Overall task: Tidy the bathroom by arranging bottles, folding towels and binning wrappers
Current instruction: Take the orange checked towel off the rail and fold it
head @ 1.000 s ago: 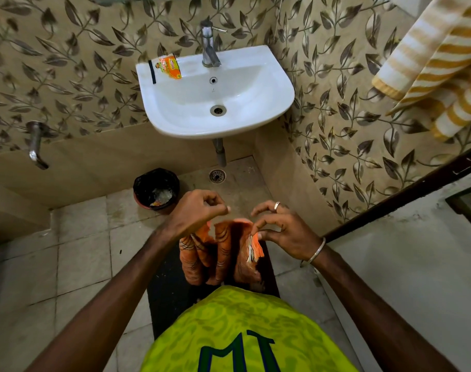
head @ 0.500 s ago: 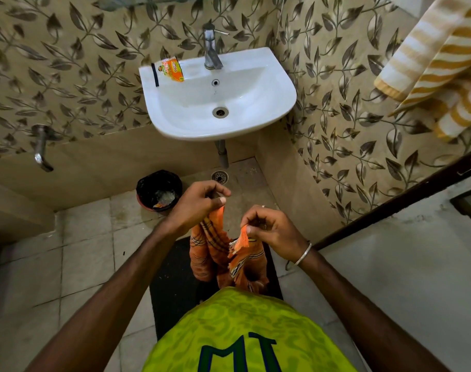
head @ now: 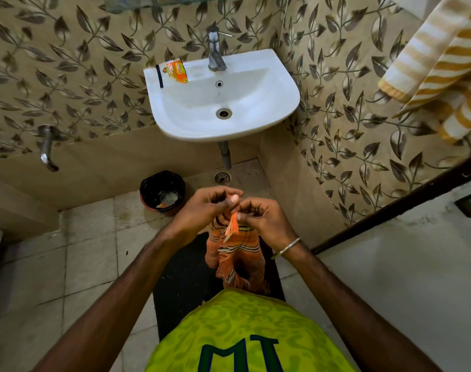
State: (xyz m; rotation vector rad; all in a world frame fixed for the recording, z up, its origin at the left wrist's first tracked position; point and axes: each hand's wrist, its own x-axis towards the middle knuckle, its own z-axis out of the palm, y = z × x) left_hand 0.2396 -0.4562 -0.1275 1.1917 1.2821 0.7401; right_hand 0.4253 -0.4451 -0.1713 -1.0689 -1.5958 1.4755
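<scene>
Orange striped fringed cotton towel (head: 235, 251): top edge pinched by left hand (head: 202, 208) and right hand (head: 266, 224), fingers clamped, hanging above black floor mat (head: 183, 277).

So I count two towels: one orange striped towel (head: 235, 253) and one yellow-and-white striped towel (head: 440, 65). One sink (head: 255, 124) with one wrapper (head: 176, 71) on it, two taps total, one bin (head: 162, 190), one black mat (head: 186, 277).

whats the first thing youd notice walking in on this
Both hands, left hand and right hand, pinch the top of an orange striped towel that hangs down over a dark floor mat. Behind them, an orange wrapper lies on the white sink's back left rim.
</scene>
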